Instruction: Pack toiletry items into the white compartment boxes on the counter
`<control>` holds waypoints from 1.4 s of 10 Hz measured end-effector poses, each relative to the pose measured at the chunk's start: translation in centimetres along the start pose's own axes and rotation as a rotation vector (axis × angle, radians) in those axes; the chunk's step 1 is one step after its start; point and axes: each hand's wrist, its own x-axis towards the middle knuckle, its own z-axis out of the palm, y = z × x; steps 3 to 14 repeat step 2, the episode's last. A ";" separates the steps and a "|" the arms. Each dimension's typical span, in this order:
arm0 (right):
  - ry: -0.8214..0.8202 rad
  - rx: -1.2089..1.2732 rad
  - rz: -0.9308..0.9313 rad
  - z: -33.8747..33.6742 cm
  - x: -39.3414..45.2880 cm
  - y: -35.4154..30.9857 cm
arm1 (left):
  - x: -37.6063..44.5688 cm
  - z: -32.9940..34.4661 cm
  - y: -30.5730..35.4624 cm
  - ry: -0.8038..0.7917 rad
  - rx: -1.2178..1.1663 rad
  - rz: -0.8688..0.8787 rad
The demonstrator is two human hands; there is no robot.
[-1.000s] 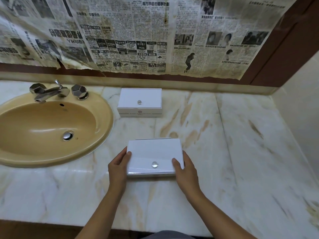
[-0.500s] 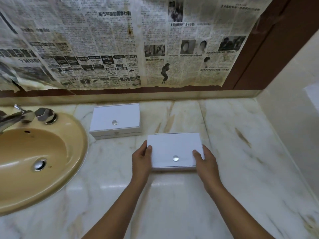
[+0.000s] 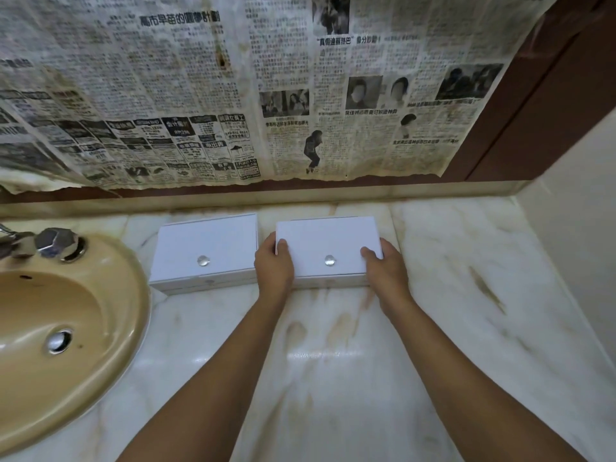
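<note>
Two white lidded boxes, each with a small clear knob on its lid, sit side by side near the back of the marble counter (image 3: 333,361). I hold the right box (image 3: 328,243) by its two short ends: my left hand (image 3: 274,266) grips its left end with the thumb on the lid, and my right hand (image 3: 386,266) grips its right end the same way. The left box (image 3: 206,241) stands closed beside my left hand, apart from it. No toiletry items are visible.
A tan oval sink (image 3: 66,328) with a chrome tap handle (image 3: 55,243) fills the left side. Newspaper (image 3: 233,95) covers the wall behind the counter. A pale side wall (image 3: 573,228) bounds the counter on the right.
Both hands have carried the box away from the counter's front edge towards the back wall, ending to the right of the other box.
</note>
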 end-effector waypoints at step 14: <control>0.002 -0.019 -0.024 -0.9 -1.6 0.1 | -1.1 -0.4 1.0 -0.017 0.074 -0.002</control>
